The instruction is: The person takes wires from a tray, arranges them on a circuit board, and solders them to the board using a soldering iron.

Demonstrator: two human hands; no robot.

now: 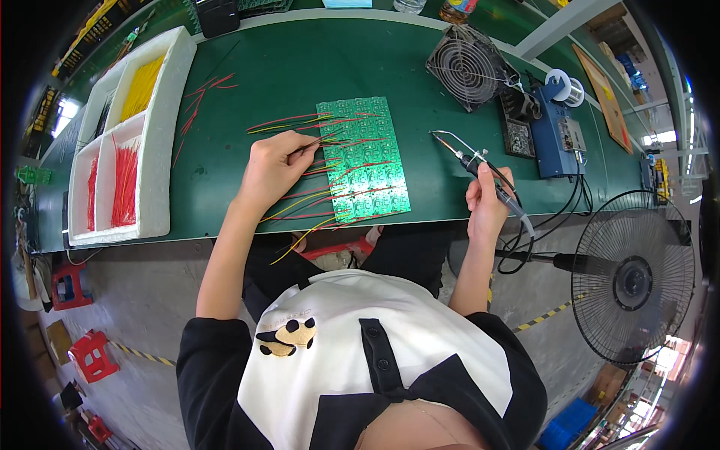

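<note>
My left hand point(277, 166) is closed in a pinch over the left edge of a green circuit board panel point(375, 176). Between its fingertips is a thin dark strand, apparently a wire point(324, 140), whose end lies over the board. Several red and yellow wires point(300, 201) stick out from the panel's left side, some hanging past the table's front edge. To the right of the board, my right hand point(489, 199) grips a soldering iron point(469, 160) with a thin curved metal tube fixed beside its tip. That tip points up and left, apart from the board.
A white foam box point(155, 184) at left holds red, yellow and dark wires in compartments. Loose red wires point(196, 105) lie beside it. Back right are a small caged fan point(466, 69) and a blue soldering unit point(551, 139) with a solder reel point(568, 90). A large fan point(631, 277) stands right.
</note>
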